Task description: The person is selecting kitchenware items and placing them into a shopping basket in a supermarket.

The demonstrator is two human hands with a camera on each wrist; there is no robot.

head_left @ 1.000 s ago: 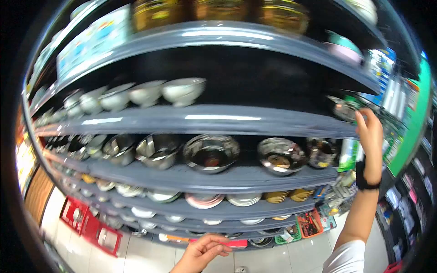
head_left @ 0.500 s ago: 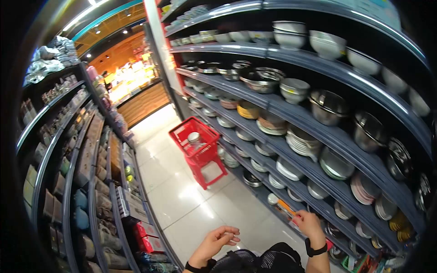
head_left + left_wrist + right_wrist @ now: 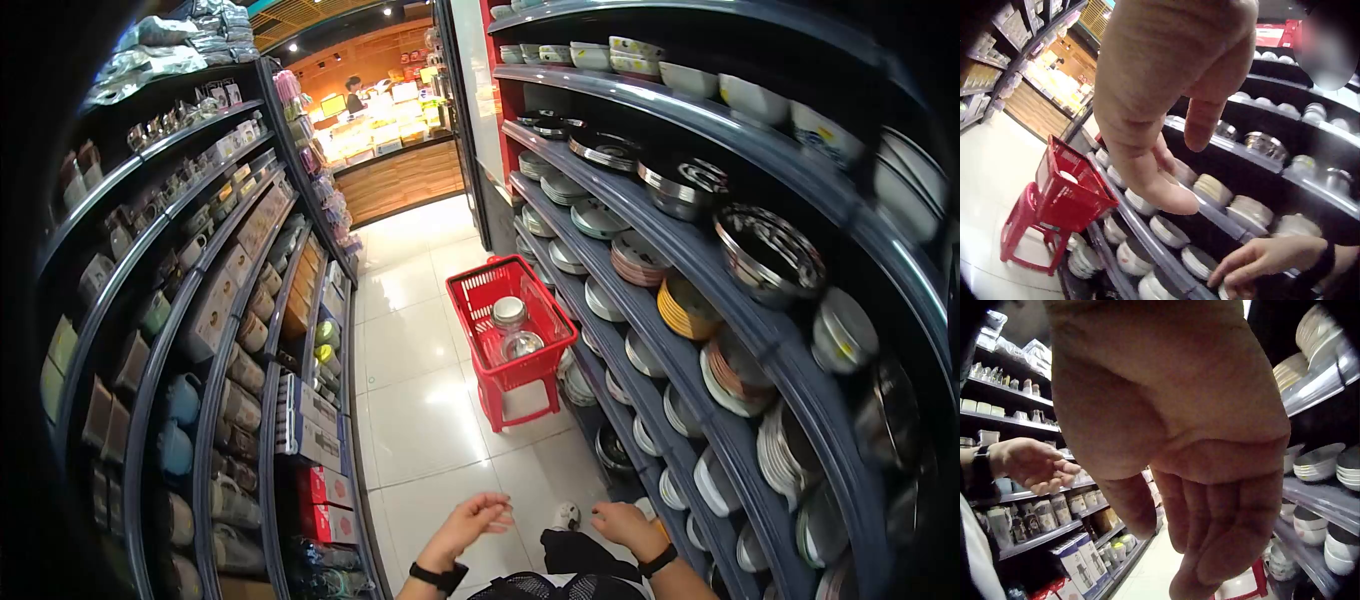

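Here both hands hang low and hold nothing. The red basket sits on a red stool on the white tiled floor, about halfway down the aisle. Everything else is placed from it.

The left hand hovers well in front of the basket, a little to its left, over bare tiles. Its fingers are loosely bent and slightly apart. The left wrist view shows the thumb and one finger with nothing between them. The right hand is also well in front of the basket but to its right, just beside the lowest dark shelf. Its fingers droop, gently curled and close together, and the right wrist view shows the palm empty. Each wrist carries a black band.

The nearest things to the right hand are the white dishes standing in a row on that low shelf, right of the basket and nearer the person. The hand is close to them, but the pictures do not show whether it touches them.

Inside the basket stand a lidded glass jar and a shiny steel bowl. To the basket's right and above it, upper shelves hold a stack of yellow plates and big steel bowls. To its left, across the aisle, a rack holds cups and boxes.
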